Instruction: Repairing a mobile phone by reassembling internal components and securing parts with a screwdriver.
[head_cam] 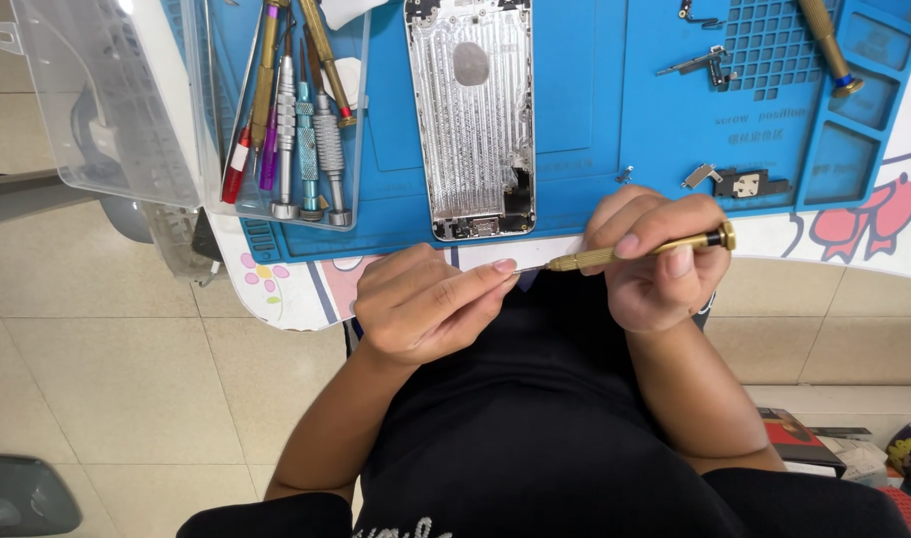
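Right hand: we see the right hand (664, 261) closed around a brass precision screwdriver (640, 250), thumb and fingers pinching its handle, the shaft lying nearly level and pointing left.
Left hand: the left hand (425, 304) has its fingers pressed together, pinching at the screwdriver's thin tip; we cannot tell what, if anything, sits between them.
Location: both hands meet just off the near edge of the desk (874, 244), above the lap.
Phone housing: an opened silver phone housing (471, 120) lies inside-up on the blue work mat (585, 100), just beyond the hands.
Tool tray: a clear tray (361, 120) of spare screwdrivers (301, 120) lies far left.
Small parts: metal brackets (739, 182) lie on the mat, right of the housing.
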